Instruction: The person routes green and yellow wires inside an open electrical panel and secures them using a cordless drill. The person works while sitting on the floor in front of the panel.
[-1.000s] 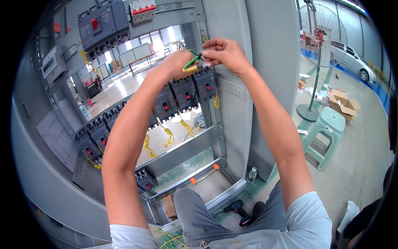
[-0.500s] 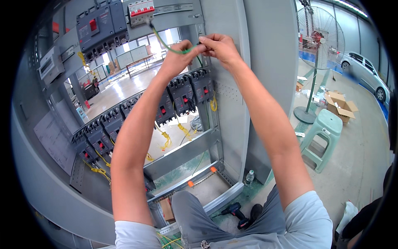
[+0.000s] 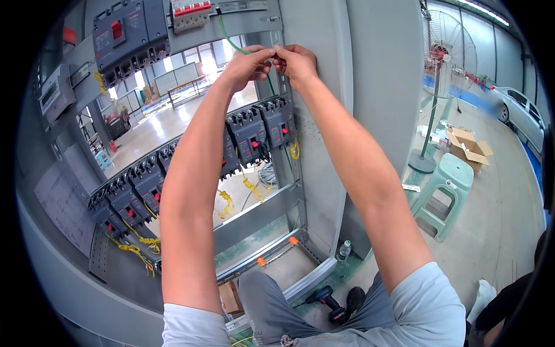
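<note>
– Both hands sit higher now than a second ago, up at 12 o'clock by the cabinet post [image 3: 315, 104].

– Yep, left hand [image 3: 250, 65] and right hand [image 3: 296, 59] touch, fingertips pinching the green wire [image 3: 230, 39] running off toward 11, above the black breakers [image 3: 263, 130].

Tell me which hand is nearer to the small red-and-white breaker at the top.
Left. The left hand is just below and right of the red-and-white breaker; the right hand sits farther right, beyond it.
</note>
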Demonstrator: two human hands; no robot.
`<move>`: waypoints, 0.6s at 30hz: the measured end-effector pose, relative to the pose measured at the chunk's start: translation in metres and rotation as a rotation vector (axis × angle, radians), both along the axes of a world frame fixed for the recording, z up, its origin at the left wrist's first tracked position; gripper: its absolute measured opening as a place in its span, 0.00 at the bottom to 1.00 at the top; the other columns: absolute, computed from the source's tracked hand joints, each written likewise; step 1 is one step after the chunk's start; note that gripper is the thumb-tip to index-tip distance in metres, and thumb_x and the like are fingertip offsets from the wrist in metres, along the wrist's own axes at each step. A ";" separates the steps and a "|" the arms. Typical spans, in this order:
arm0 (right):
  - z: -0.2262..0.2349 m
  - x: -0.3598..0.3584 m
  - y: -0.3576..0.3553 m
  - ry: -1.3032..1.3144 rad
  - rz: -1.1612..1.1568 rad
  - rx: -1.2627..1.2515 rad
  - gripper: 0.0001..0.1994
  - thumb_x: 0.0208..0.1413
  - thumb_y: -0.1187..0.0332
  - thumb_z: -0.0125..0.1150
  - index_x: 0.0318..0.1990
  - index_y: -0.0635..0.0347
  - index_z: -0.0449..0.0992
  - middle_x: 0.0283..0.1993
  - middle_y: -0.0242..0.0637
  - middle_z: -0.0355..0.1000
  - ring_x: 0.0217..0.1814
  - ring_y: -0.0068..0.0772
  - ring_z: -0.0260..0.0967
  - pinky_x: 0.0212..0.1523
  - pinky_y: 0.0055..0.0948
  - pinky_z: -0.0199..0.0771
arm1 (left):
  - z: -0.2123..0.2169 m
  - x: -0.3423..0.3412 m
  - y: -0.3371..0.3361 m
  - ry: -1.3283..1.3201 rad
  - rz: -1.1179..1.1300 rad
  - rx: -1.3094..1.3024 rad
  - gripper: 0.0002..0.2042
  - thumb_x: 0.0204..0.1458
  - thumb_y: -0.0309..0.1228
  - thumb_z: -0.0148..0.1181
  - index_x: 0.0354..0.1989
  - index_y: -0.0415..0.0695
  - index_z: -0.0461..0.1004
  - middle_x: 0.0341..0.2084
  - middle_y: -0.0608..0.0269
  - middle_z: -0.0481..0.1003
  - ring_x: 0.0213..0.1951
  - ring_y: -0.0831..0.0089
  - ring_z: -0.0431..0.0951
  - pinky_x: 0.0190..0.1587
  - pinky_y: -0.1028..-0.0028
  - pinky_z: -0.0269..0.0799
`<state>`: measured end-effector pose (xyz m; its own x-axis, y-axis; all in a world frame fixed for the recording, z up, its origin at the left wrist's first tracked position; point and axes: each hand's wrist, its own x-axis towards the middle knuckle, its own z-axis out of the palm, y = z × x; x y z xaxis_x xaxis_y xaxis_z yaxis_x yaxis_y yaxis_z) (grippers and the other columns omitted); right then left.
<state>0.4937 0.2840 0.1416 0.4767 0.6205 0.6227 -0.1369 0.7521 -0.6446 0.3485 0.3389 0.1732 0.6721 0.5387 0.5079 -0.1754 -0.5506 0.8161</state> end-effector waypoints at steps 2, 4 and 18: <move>-0.004 -0.002 0.003 0.039 -0.033 0.037 0.07 0.60 0.70 0.65 0.34 0.66 0.77 0.30 0.36 0.76 0.27 0.24 0.74 0.26 0.23 0.75 | -0.001 0.007 0.005 -0.038 -0.008 -0.011 0.14 0.58 0.42 0.64 0.41 0.44 0.76 0.27 0.72 0.72 0.25 0.84 0.69 0.26 0.81 0.66; -0.003 -0.006 0.006 0.021 -0.092 0.048 0.07 0.60 0.70 0.64 0.34 0.66 0.77 0.29 0.36 0.76 0.26 0.24 0.73 0.25 0.23 0.74 | -0.001 0.012 0.009 -0.078 -0.010 -0.015 0.12 0.58 0.40 0.64 0.38 0.43 0.76 0.24 0.74 0.70 0.23 0.85 0.65 0.24 0.80 0.62; -0.013 -0.002 0.011 -0.112 -0.204 0.007 0.08 0.63 0.73 0.57 0.43 0.70 0.78 0.32 0.36 0.76 0.28 0.23 0.73 0.27 0.22 0.76 | -0.008 0.020 0.023 -0.128 -0.047 -0.050 0.10 0.55 0.36 0.69 0.31 0.45 0.75 0.19 0.78 0.64 0.20 0.88 0.59 0.21 0.81 0.50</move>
